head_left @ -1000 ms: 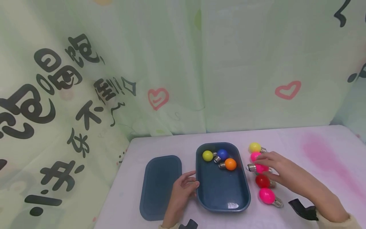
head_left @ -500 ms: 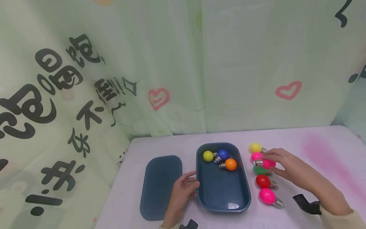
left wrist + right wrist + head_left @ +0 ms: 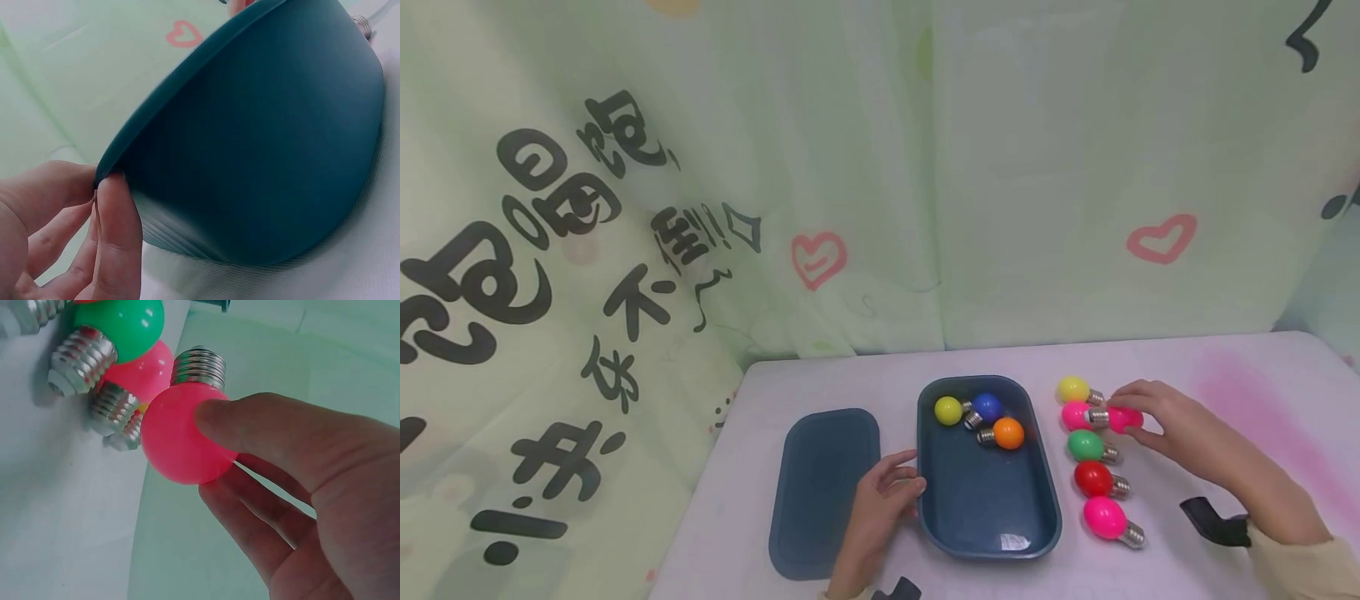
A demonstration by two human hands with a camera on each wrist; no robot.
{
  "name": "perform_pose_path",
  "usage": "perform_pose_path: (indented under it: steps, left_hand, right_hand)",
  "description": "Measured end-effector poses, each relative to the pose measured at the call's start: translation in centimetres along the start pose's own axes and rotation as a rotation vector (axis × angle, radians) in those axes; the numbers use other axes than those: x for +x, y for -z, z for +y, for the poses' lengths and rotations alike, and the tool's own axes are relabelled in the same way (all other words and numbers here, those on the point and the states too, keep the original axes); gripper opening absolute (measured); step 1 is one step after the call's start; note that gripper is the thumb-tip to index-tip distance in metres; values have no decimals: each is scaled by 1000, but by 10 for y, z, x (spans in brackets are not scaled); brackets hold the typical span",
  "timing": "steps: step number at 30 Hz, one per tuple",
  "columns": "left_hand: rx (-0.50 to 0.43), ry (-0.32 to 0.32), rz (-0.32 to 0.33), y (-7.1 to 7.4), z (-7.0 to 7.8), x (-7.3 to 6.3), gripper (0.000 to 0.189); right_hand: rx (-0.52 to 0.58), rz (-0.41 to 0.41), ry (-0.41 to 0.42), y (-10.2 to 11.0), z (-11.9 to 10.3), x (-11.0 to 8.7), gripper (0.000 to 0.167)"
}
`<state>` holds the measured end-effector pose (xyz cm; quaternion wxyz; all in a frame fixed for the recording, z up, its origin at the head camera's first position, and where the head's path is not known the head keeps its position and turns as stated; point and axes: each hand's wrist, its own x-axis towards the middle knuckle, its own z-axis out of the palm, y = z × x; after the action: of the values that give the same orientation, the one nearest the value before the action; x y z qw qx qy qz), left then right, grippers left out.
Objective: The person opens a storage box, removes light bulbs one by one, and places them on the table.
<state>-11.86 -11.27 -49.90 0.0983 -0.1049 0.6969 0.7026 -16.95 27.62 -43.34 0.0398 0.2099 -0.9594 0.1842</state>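
Note:
My right hand (image 3: 1180, 429) grips a pink light bulb (image 3: 187, 434) by its round globe, thumb on one side and fingers on the other. The bulb's metal screw base points left in the head view, overlapping another pink bulb (image 3: 1075, 415). My left hand (image 3: 880, 508) pinches the rim of a dark blue tray (image 3: 262, 144) at its left side. Inside the tray lie a yellow bulb (image 3: 948, 410), a blue bulb (image 3: 987, 407) and an orange bulb (image 3: 1008, 432), all toward the far end.
Right of the tray, a column of bulbs holds a yellow bulb (image 3: 1073, 389), a green bulb (image 3: 1085, 445), a red bulb (image 3: 1093, 478) and a pink bulb (image 3: 1103, 517) nearest me. A flat dark blue lid (image 3: 823, 500) lies left of the tray. A printed curtain (image 3: 1037, 167) hangs behind the table.
My right hand has moved right with the pink bulb, away from the tray, and the green bulb has come into full view. My left hand stays at the tray's rim.

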Motion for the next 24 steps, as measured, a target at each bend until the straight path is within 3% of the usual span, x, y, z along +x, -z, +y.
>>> perform_pose_path:
  steps: [12, 24]
  left_hand:
    - [-5, -8, 3, -1, -1, 0, 46]
    - [5, -3, 4, 0, -1, 0, 45]
  right_hand:
    - [2, -18, -21, -2, 28, 8, 41]
    - [-2, -48, -52, -7, 43, 11, 40]
